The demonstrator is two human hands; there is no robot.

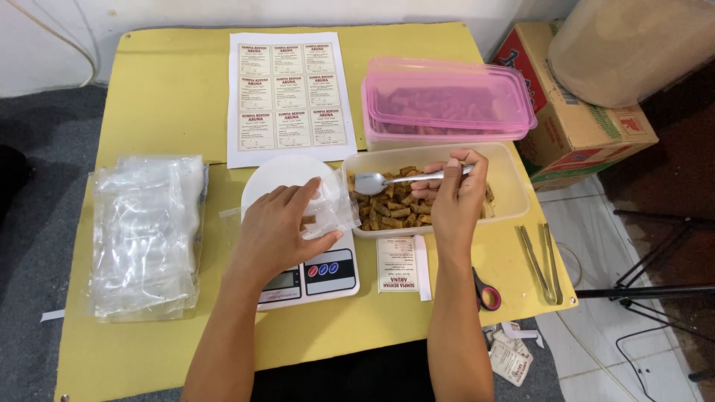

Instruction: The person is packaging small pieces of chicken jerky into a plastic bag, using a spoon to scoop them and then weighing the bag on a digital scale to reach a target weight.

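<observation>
Right now the left hand (272, 227) pinches a small clear plastic pouch (328, 205) by its side, holding it tilted over the white plate of a digital kitchen scale (302, 264), its mouth turned toward the open clear tub (510, 186) of small brown fried rolls (387, 208). The right hand (458, 197) has its fingers closed on the handle of a metal spoon (387, 180), whose bowl hovers empty just above the rolls, close to the pouch mouth.

To do this step well, the person would likely want the pouch mouth spread wide and kept just beside the tub's rim, so any roll that slips falls back in. The spoon should dig shallow and come up level, not heaped, since the opening looks narrow. Resting the pouch upright on the scale while filling would give a steady reading.

On the yellow counter (171, 89) lie a stack of empty pouches (141, 231), a sheet of labels (287, 93), pink-lidded tubs (447, 104), metal tongs (542, 260) and scissors (485, 294).
</observation>
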